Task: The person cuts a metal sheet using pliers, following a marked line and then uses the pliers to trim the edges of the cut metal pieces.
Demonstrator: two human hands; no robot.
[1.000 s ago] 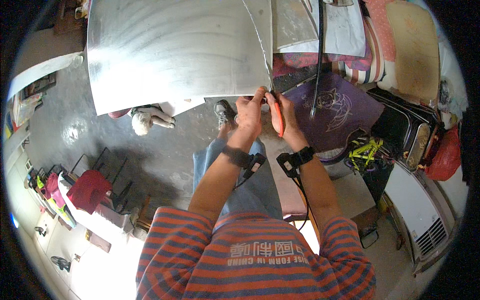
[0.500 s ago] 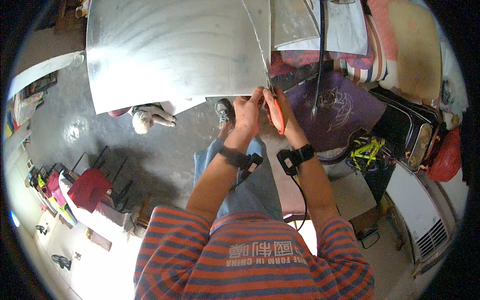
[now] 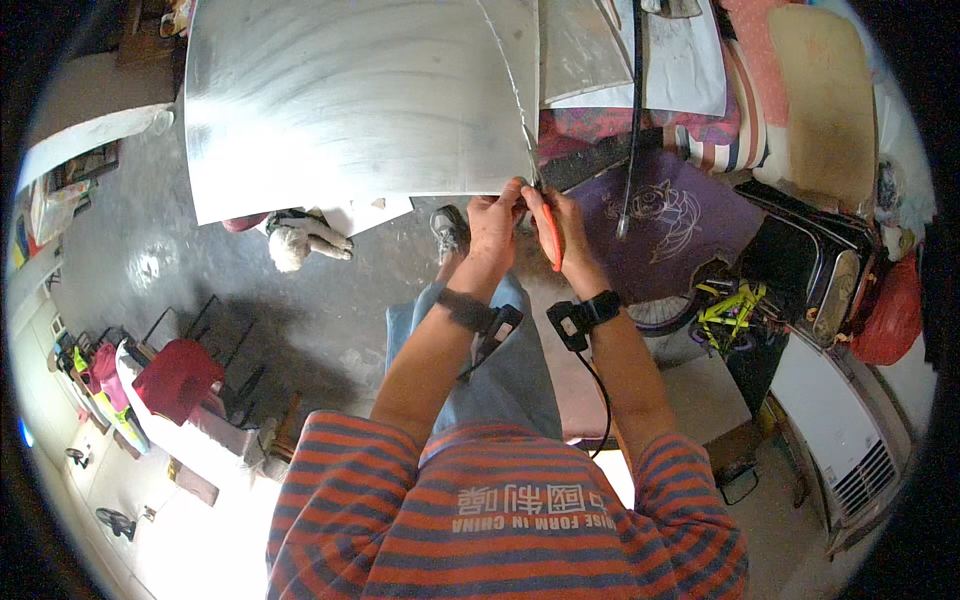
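Note:
A large shiny silver sheet point(image 3: 350, 110) spreads in front of me, with a pale curved line running down near its right edge. My right hand point(image 3: 568, 235) is closed around orange-handled scissors point(image 3: 549, 237). Their metal blades point away from me and lie at the sheet's near right corner, along the lower end of the line. Just left of them my left hand point(image 3: 492, 230) pinches the sheet's near edge, its thumb and finger close to the blades. Whether the blades are parted is too small to make out.
Beyond the sheet's right edge lie a clear-looking panel point(image 3: 585, 50) and white paper point(image 3: 690, 75). A black cable-like rod point(image 3: 635, 130) hangs above a purple mat point(image 3: 650, 220). A small white fluffy animal figure point(image 3: 292, 248) is on the floor below the sheet. A yellow-green bicycle point(image 3: 735, 312) stands right.
The sheet's left side has shifted slightly right in view. My right hand and the scissors have turned a little, the handles now narrower in view. Both hands keep their holds.

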